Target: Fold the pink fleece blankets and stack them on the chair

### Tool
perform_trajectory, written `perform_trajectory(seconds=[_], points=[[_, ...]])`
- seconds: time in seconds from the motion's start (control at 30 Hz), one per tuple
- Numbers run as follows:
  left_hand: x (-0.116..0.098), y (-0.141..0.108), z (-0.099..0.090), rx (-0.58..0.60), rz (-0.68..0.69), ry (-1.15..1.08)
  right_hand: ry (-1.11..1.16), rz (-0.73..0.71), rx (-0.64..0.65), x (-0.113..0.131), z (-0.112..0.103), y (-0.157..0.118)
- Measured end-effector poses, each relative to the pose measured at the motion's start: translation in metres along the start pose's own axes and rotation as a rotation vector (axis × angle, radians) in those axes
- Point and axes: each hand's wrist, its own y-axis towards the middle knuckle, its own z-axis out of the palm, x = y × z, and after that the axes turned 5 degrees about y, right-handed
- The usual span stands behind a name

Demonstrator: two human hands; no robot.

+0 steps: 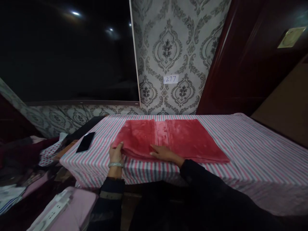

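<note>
A plush red blanket (pixel 187 138) lies folded on a striped cloth, its two side panels turned in with a paler strip between them. At the blanket's near left corner, my left hand (pixel 116 153), with a pale bangle at the wrist, grips the edge, thumb on top and the other fingers partly hidden. My right hand (pixel 166 153) reaches across the near edge in the middle. Its fingertips are closed on the inner near corner of the left panel.
The striped cloth (pixel 240 144) drapes over the table's front edge. A phone (pixel 86 142) rests at the left end. Behind are a large dark television (pixel 69 54) and a wall label (pixel 170 79). A power strip (pixel 53 213) and piled fabrics lie lower left.
</note>
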Motion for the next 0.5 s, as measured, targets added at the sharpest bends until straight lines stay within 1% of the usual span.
perform_trajectory(seconds=[0.07, 0.1, 0.17, 0.23, 0.3, 0.37, 0.43, 0.5], points=[[-0.002, -0.002, 0.008, 0.033, 0.126, 0.109, 0.122, 0.017, -0.066, 0.012, -0.021, 0.017], [-0.004, -0.004, 0.012, 0.051, 0.168, 0.171, 0.213, 0.012, -0.104, 0.02, -0.03, 0.027], [-0.007, -0.01, 0.019, 0.091, 0.22, 0.292, 0.429, 0.012, -0.135, 0.041, -0.044, 0.047], [-0.012, -0.018, 0.026, 0.136, 0.254, 0.384, 0.579, 0.062, -0.131, 0.063, -0.051, 0.066], [-0.015, -0.029, 0.031, 0.2, 0.263, 0.429, 0.584, 0.095, -0.145, 0.082, -0.053, 0.083], [-0.015, -0.04, 0.036, 0.282, 0.251, 0.42, 0.52, 0.076, -0.182, 0.095, -0.051, 0.099], [-0.012, -0.05, 0.039, 0.358, 0.242, 0.399, 0.49, 0.048, -0.22, 0.098, -0.048, 0.111], [-0.008, -0.056, 0.039, 0.401, 0.259, 0.398, 0.51, 0.007, -0.247, 0.094, -0.045, 0.118]])
